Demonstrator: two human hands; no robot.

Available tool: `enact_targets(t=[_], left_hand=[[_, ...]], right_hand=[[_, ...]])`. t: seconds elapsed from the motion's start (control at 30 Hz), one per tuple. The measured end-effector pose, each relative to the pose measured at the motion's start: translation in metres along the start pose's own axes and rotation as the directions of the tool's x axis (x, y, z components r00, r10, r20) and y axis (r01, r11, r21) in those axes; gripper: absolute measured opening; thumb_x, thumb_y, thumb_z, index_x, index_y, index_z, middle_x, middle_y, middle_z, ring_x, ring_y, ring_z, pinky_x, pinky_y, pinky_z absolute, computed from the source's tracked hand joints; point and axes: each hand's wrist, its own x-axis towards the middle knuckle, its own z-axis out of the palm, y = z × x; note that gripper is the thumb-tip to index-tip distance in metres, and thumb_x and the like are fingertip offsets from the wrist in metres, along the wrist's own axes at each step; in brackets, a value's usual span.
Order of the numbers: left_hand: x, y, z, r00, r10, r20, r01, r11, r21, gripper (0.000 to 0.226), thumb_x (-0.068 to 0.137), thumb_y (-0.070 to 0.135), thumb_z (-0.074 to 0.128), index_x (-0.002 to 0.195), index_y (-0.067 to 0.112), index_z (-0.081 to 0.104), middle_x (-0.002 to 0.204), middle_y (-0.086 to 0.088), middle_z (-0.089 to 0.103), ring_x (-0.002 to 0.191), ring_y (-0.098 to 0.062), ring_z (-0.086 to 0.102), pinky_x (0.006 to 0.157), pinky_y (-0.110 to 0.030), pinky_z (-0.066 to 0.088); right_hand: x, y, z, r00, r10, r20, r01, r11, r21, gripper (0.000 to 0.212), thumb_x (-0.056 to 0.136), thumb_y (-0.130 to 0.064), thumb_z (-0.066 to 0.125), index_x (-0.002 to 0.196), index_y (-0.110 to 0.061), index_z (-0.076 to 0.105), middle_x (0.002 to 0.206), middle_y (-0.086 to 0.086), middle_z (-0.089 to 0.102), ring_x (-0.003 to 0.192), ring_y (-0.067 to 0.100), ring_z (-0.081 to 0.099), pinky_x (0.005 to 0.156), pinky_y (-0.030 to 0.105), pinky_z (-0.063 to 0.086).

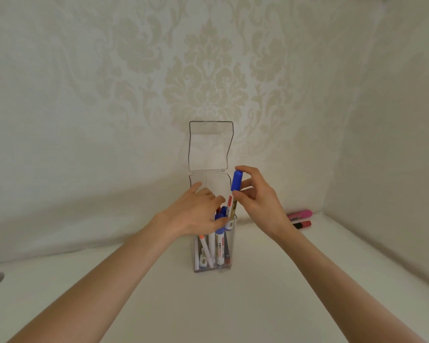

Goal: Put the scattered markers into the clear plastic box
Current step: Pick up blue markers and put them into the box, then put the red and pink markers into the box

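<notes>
The blue-capped marker [234, 194] stands near upright, long axis vertical and cap uppermost, with its lower end inside the open top of the clear plastic box [212, 248], which sits on the white worktop [159, 305] with its lid [209, 147] hinged back. The right hand [258, 198] pinches this marker by the cap between thumb and fingers. The left hand [196, 211] rests loosely curled over the box mouth, fingers touching the markers already inside; two pink markers [300, 219] lie flat on the worktop to the right.
</notes>
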Motion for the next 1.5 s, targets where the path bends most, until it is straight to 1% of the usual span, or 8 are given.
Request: enact_targets(t=[0.37,0.53,0.7,0.8,0.93,1.0,1.17,1.5], left_hand=[[-0.039,-0.024,0.024,0.963,0.01,-0.268,-0.036,0.995,-0.093,0.07,0.07,0.069,0.038,0.121,0.022,0.051,0.131,0.005,0.052,0.139,-0.013,0.025,0.109,-0.035,-0.016],[-0.047,-0.024,0.037,0.941,-0.01,-0.339,-0.045,0.987,-0.153,0.073,0.074,0.068,0.041,0.133,0.025,0.038,0.134,0.004,0.05,0.138,-0.009,0.017,0.113,-0.034,-0.014],[-0.048,-0.015,0.038,0.948,-0.035,-0.318,-0.051,0.965,-0.258,0.086,0.071,0.073,0.035,0.141,0.024,0.027,0.143,0.002,0.043,0.143,-0.009,0.01,0.114,-0.034,-0.012],[-0.048,-0.011,0.034,0.912,-0.099,-0.397,-0.044,0.941,-0.336,0.073,0.076,0.064,0.044,0.136,0.023,0.036,0.139,0.003,0.046,0.14,-0.012,0.02,0.115,-0.034,-0.003],[-0.045,0.019,0.033,0.766,0.055,-0.64,-0.282,0.924,-0.257,0.037,0.086,0.04,0.052,0.116,0.019,0.051,0.115,0.0,0.059,0.109,-0.012,0.049,0.1,-0.026,0.033],[-0.038,0.051,0.035,0.802,0.107,-0.588,-0.362,0.87,-0.335,0.03,0.087,0.036,0.053,0.112,0.02,0.055,0.111,0.005,0.06,0.103,-0.006,0.052,0.092,-0.02,0.038],[0.022,0.102,0.079,0.978,0.013,-0.208,-0.15,0.74,-0.655,0.025,0.088,0.028,0.054,0.112,0.022,0.056,0.111,0.013,0.052,0.105,-0.008,0.053,0.091,-0.028,0.045],[0.16,0.141,0.131,0.983,-0.141,-0.115,0.045,0.8,-0.599,0.038,0.086,0.028,0.058,0.122,0.015,0.053,0.122,-0.005,0.054,0.11,-0.023,0.052,0.088,-0.033,0.044]], right_hand=[[-0.011,0.024,0.015,0.994,-0.025,0.11,0.066,0.92,-0.386,0.034,0.09,-0.022,0.057,0.123,-0.025,0.052,0.111,-0.002,0.06,0.096,0.007,0.046,0.074,0.012,0.035],[-0.015,0.035,0.018,0.971,-0.176,0.16,0.237,0.763,-0.602,0.028,0.093,-0.032,0.051,0.114,-0.02,0.066,0.12,0.002,0.05,0.107,0.014,0.041,0.081,0.02,0.034],[-0.023,0.039,0.014,0.971,-0.157,0.181,0.237,0.736,-0.634,0.041,0.096,-0.04,0.039,0.131,-0.026,0.054,0.127,0.001,0.046,0.107,0.016,0.04,0.089,0.03,0.04],[-0.037,0.042,0.007,0.979,-0.005,0.206,0.096,0.896,-0.434,0.046,0.097,-0.037,0.039,0.143,-0.032,0.033,0.127,-0.01,0.033,0.116,0.007,0.033,0.095,0.022,0.033],[-0.048,0.076,-0.033,0.997,0.065,0.042,-0.049,0.95,-0.309,0.031,0.096,-0.016,0.046,0.126,-0.019,0.055,0.119,-0.001,0.046,0.11,0.014,0.05,0.093,0.017,0.039],[-0.054,0.1,-0.061,0.986,0.154,-0.064,-0.167,0.925,-0.34,0.027,0.093,-0.005,0.047,0.113,-0.012,0.063,0.116,0.006,0.053,0.097,0.014,0.054,0.08,0.007,0.038],[-0.074,0.16,-0.125,0.863,0.438,-0.254,-0.501,0.811,-0.302,0.031,0.091,0.0,0.042,0.109,-0.011,0.065,0.123,0.012,0.058,0.094,0.016,0.05,0.079,0.024,0.035],[-0.03,0.223,-0.141,0.869,0.406,-0.284,-0.47,0.856,-0.214,0.034,0.088,0.004,0.041,0.111,-0.008,0.063,0.121,0.01,0.056,0.092,0.014,0.049,0.08,0.022,0.036]])
